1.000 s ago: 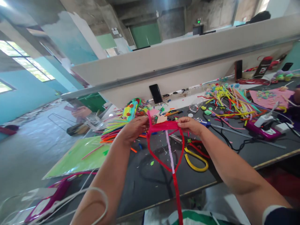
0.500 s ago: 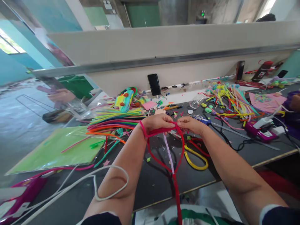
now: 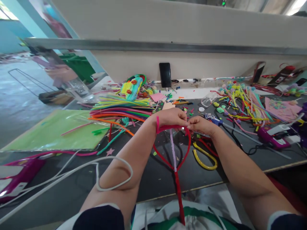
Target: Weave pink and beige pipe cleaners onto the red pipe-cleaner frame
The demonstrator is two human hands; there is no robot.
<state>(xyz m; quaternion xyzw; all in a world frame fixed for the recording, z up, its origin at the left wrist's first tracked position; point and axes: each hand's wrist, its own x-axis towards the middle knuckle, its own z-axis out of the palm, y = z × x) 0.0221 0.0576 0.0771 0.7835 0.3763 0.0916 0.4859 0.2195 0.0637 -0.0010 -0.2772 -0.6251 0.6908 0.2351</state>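
Observation:
My left hand (image 3: 176, 117) and my right hand (image 3: 201, 125) meet fingertip to fingertip above the table. Both pinch the top of a red pipe cleaner (image 3: 189, 143) bent into an open loop. A lilac pipe cleaner (image 3: 173, 150) runs up the loop's middle toward my left hand. Below the loop, a thick red wrapped stem (image 3: 179, 195) hangs toward my lap. A bright pink-red end (image 3: 157, 124) sticks up by my left wrist. My fingers cover the exact join. Close to my right wrist lies a yellow scissor-like handle (image 3: 205, 158), its far end hidden.
Bundled colourful pipe cleaners (image 3: 120, 110) and a green sheet in plastic (image 3: 55, 131) lie left. A phone (image 3: 165, 75) leans on the partition. A white cable (image 3: 112, 158) crosses my left forearm. Loose pipe cleaners (image 3: 247, 102) and a purple power strip (image 3: 273, 139) are right.
The view has tilted down, so the table things sit higher and a little further right. Both hands still pinch the red loop, with my fingertips slightly shifted along it.

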